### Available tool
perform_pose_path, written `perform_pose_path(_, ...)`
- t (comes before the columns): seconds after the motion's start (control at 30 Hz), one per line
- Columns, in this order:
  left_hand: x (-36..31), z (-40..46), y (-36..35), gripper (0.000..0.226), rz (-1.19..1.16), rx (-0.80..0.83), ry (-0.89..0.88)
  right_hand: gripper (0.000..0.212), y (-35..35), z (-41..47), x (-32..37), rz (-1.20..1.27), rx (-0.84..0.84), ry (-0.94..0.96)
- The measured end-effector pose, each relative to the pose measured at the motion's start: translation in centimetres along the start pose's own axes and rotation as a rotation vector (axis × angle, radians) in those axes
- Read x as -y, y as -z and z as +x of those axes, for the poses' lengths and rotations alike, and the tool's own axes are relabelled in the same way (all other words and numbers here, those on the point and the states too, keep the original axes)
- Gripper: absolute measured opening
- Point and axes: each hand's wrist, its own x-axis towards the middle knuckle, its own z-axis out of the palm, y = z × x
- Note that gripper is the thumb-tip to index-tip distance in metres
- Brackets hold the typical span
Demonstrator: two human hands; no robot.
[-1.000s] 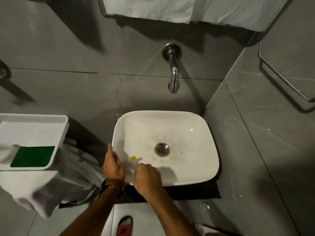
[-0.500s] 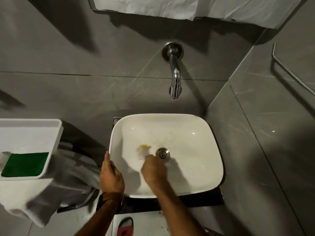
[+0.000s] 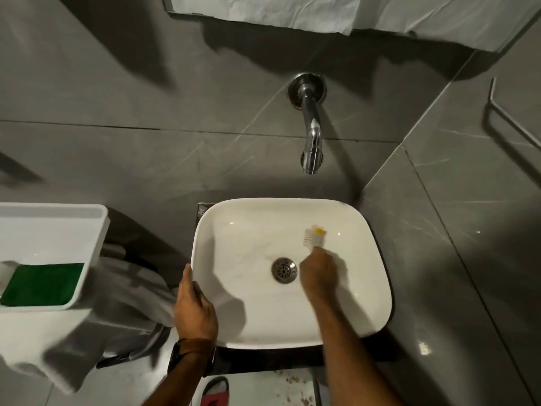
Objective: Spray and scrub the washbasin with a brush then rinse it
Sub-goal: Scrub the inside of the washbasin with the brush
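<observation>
Head view: our right hand clamps its fingers on the brush at two o'clock in the washbasin. Our left hand grips its eight-o'clock rim. Hard strokes could flick grime out.

The washbasin is gleaming glossy white, glazed and smooth. The tap and drain are shining as polished metal. The brush is showing pale plastic bristles. At left, a smooth white plastic tray is holding a rough green pad, with matt white cloth hanging near it.
</observation>
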Motion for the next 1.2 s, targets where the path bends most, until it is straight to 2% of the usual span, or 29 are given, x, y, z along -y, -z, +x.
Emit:
perform_pose_path(0.1, -0.1, 0.0, -0.1, 0.052, -0.021, 0.011, 0.005, 0.034, -3.8, -3.4, 7.7, 0.038, 0.232, 0.330)
perform_pose_path(0.2, -0.2, -0.2, 0.0, 0.050, -0.034, 0.002, 0.002, 0.037, -4.9, -5.9, 10.6, 0.017, 0.309, 0.512)
perform_pose_path(0.27, -0.1, -0.1, 0.0, 0.050, -0.022, 0.009, -0.003, 0.036, -3.4, -4.3, 8.1, -0.085, 0.249, 0.459)
perform_pose_path(0.33, 0.0, 0.1, 0.0, 0.049, 0.000, -0.004, 0.000, 0.032, -1.7, -1.3, 3.2, -0.134, 0.115, 0.248)
perform_pose_path(0.4, -0.2, 0.1, 0.0, 0.048, -0.001, -0.013, 0.009, 0.027, 0.7, 0.6, -1.7, -0.082, -0.067, 0.000)
perform_pose_path(0.47, -0.5, -0.1, 0.0, 0.048, -0.016, -0.013, 0.008, 0.023, 1.7, 0.3, -4.2, -0.075, -0.160, -0.082)
perform_pose_path(0.57, -0.4, -0.1, 0.1, 0.049, -0.034, -0.002, 0.025, 0.029, -0.7, -1.5, -1.5, 0.010, -0.005, -0.015)
perform_pose_path(0.7, -0.5, -0.2, 0.1, 0.048, -0.053, -0.013, 0.000, 0.035, -4.9, -6.3, 8.1, 0.087, 0.279, 0.297)
perform_pose_path(0.77, -0.8, -0.4, 0.2, 0.052, -0.092, -0.011, -0.006, 0.033, -5.3, -9.0, 10.5, 0.079, 0.351, 0.414)
perform_pose_path(0.83, -0.8, -0.3, 0.3, 0.051, -0.087, -0.015, -0.010, 0.032, -4.3, -8.7, 8.7, -0.035, 0.342, 0.458)
perform_pose_path(0.9, -0.7, -0.2, 0.3, 0.051, -0.057, -0.020, 0.001, 0.032, -2.4, -6.0, 4.2, -0.169, 0.253, 0.372)
perform_pose_path(1.0, -0.9, -0.2, 0.4, 0.055, -0.069, -0.014, 0.026, 0.030, 1.5, -1.6, -3.6, -0.181, 0.062, 0.014)
perform_pose_path(1.07, -0.8, -0.1, 0.3, 0.052, -0.073, -0.018, 0.021, 0.028, 3.1, -1.3, -6.2, -0.248, -0.017, -0.083)
perform_pose_path(1.2, -0.7, -0.1, 0.3, 0.048, -0.070, -0.005, 0.027, 0.025, 0.6, -7.1, -3.5, -0.200, 0.251, 0.013)
